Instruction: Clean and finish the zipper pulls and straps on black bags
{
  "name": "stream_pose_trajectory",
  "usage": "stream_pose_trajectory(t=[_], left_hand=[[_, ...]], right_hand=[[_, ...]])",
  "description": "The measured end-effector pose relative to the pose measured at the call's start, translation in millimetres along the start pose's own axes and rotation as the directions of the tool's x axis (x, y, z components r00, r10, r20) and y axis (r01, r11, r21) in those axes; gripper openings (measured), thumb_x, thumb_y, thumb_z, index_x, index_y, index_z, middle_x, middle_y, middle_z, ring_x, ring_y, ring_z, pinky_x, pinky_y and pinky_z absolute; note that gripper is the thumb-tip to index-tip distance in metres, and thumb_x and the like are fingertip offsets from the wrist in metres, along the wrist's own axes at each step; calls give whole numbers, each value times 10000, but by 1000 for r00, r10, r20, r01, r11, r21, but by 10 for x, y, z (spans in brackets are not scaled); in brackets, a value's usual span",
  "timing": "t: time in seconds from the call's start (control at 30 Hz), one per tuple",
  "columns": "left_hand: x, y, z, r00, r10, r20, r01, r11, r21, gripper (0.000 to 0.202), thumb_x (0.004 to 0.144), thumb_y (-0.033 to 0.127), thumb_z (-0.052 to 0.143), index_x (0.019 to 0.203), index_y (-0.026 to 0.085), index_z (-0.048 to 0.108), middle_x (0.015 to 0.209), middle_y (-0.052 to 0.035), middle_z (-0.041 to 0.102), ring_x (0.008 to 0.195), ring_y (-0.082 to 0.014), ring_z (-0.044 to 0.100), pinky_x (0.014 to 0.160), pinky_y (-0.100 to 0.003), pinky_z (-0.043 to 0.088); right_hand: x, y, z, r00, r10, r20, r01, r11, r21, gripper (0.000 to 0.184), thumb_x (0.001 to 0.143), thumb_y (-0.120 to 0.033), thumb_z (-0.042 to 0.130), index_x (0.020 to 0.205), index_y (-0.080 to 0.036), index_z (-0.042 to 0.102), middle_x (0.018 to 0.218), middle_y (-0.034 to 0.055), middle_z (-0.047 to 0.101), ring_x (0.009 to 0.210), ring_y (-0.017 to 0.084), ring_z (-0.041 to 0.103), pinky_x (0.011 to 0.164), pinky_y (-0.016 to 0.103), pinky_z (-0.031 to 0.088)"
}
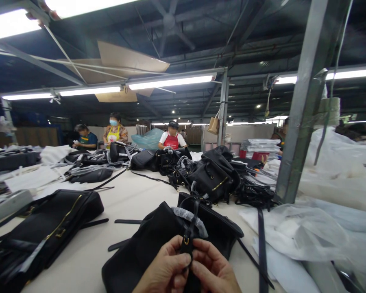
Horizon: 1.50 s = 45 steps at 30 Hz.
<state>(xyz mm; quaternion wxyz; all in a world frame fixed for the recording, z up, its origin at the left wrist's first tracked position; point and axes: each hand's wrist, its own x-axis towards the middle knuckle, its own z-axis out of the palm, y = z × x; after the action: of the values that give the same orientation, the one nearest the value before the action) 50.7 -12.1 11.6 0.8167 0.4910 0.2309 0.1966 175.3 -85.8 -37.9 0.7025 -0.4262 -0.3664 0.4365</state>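
Observation:
A black bag (140,242) lies on the pale table in front of me, its dark flap (222,226) tipped back behind my hands. Clear plastic wraps its curved top handle (192,217). My left hand (166,264) and my right hand (212,266) meet over the bag, fingers closed from both sides on a black strap (187,248). A small gold buckle (186,240) shows on the strap just above my thumbs. The strap's lower end is partly hidden by my fingers.
Another black bag (57,224) with a gold zipper lies at left. A heap of black bags (210,171) stands farther back. Plastic sheeting (305,232) and a metal post (301,101) are at right. Several co-workers, one in a red apron (171,141), are across the table.

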Motion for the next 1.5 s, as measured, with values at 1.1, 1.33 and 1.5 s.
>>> stream_pose_trajectory(t=[1.1,1.33,1.5], left_hand=[[71,-175,51,993,113,-44,-108,988,108,407,637,417,753,860,188,500,470,58,574,252,-19,330,254,-139,174],[34,-164,-35,1000,15,-10,-14,999,41,352,584,284,767,804,178,513,547,3,638,286,-24,378,272,-139,259],[-18,-96,-86,997,-71,26,73,994,-87,310,572,245,800,763,138,581,534,16,600,346,-25,423,307,-121,316]], right_hand=[[-52,-104,101,995,-50,-90,38,990,-138,424,758,-535,726,1019,-200,712,825,26,700,504,87,557,467,206,473],[11,-104,80,996,-84,-23,78,978,-195,336,771,-510,725,821,-187,645,684,-28,619,537,99,549,443,183,420],[-11,-189,37,997,-19,71,28,991,-129,340,761,-506,735,803,-188,620,672,-38,600,560,111,570,483,204,453]])
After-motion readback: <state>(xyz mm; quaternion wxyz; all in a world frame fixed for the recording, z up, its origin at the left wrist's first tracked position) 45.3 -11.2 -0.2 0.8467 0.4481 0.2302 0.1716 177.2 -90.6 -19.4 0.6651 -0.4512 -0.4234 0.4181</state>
